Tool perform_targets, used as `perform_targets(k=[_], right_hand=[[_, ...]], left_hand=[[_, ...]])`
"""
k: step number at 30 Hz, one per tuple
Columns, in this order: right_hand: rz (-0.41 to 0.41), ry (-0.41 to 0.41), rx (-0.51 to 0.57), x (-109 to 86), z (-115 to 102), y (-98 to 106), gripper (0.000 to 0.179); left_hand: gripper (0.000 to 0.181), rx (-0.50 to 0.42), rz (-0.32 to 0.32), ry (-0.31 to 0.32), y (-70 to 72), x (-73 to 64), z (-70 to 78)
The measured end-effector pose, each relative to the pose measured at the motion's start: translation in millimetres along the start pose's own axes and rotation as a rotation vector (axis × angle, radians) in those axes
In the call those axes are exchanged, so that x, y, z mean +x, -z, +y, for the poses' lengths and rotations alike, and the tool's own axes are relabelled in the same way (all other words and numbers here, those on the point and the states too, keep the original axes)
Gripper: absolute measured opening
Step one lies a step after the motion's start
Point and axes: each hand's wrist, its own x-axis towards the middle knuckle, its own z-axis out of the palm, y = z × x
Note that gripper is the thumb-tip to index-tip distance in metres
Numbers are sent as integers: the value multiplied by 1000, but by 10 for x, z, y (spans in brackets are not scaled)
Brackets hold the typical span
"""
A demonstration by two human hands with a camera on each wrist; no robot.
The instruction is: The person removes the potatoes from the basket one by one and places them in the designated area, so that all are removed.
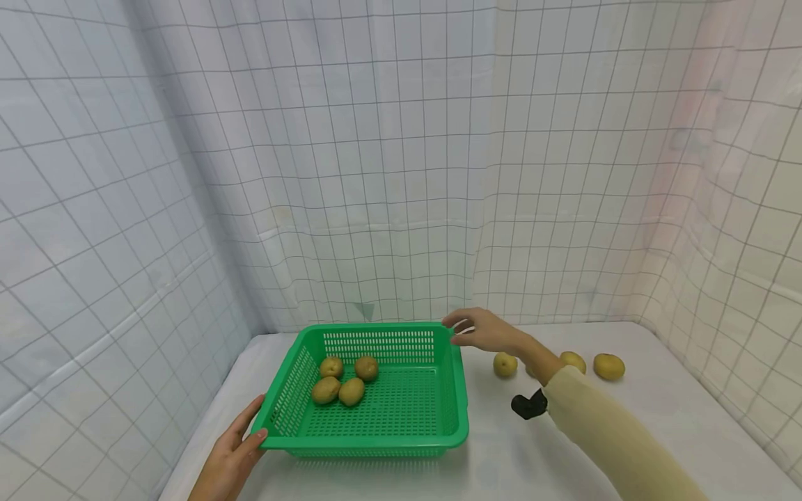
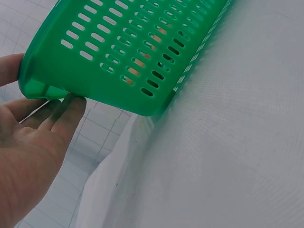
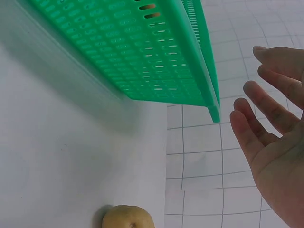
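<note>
A green plastic basket (image 1: 401, 441) with slotted walls stands on the white table. Several potatoes (image 1: 351, 392) lie in its left half. My left hand (image 1: 230, 456) grips the rim at the near left corner; in the left wrist view its thumb is above the rim and its fingers (image 2: 71, 114) are underneath. By the far right corner is my right hand (image 1: 481, 330), fingers loosely bent and holding nothing. The right wrist view shows a gap between these fingers (image 3: 270, 107) and the basket rim (image 3: 202, 80).
Right of the basket, several more potatoes (image 1: 609, 367) lie on the table (image 1: 501, 459), one partly behind my right forearm. A small black object (image 1: 529, 405) shows beside the sleeve (image 1: 601, 424). White gridded curtains (image 1: 388, 174) hang behind and at both sides.
</note>
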Motion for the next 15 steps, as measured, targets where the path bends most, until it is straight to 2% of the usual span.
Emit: perform_targets(k=[15], right_hand=[[-56,96,-9,294,-186,-207,41]], left_hand=[[71,-4,4,2,-6,4,2]])
